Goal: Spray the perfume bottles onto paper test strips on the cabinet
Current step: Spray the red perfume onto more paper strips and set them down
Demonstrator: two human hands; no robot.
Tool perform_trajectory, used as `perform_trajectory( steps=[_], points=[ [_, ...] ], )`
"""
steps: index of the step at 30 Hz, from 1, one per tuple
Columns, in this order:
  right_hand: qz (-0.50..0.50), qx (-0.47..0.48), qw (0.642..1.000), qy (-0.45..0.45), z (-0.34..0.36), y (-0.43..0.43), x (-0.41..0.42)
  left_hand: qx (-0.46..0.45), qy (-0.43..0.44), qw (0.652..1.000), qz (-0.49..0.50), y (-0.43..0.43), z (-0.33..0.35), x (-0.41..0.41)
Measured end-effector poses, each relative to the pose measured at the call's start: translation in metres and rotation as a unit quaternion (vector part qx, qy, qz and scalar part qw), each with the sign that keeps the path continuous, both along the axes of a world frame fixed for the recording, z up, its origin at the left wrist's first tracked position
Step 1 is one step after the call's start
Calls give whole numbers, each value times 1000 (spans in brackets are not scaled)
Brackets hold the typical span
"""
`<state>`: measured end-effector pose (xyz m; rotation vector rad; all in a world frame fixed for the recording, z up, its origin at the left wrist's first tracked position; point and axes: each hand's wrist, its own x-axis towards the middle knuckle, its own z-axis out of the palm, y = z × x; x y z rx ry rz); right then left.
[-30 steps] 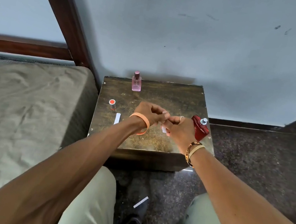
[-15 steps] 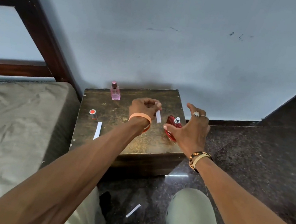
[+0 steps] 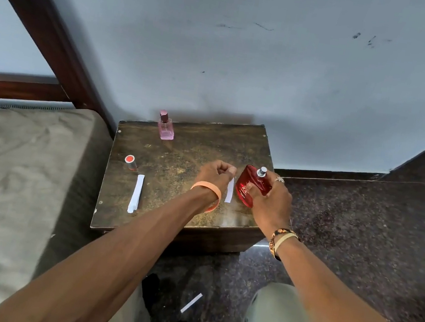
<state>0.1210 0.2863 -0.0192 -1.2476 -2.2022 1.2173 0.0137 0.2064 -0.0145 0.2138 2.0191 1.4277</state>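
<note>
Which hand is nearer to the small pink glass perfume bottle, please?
Left. The left hand, pinching a white paper strip, is in front and right of the pink bottle; the right hand, gripping the red bottle, is farther right.

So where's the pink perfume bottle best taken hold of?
Grip the pink perfume bottle by its flat-sided glass body, below the narrow cap, coming from the front: it stands upright at the cabinet's back edge, with the wall close behind.

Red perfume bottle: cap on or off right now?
Off. The red bottle, gripped by the right hand, shows its bare silver spray nozzle on top, with no cap over it.
</note>
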Motion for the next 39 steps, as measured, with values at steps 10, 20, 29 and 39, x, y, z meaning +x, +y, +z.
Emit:
perform_trajectory(
  steps=[10,20,29,39],
  points=[
    [24,11,984,178,54,-25,2,118,-201,972,11,-19,57,8],
    [55,-120,945,300,112,-46,26,137,-195,971,-31,-54,111,26],
    [163,-452,800,358,139,-49,54,189,-72,977,74,-60,133,16],
    [290,-468,762,340,158,-53,75,227,-26,968,99,-63,148,11]
  ],
)
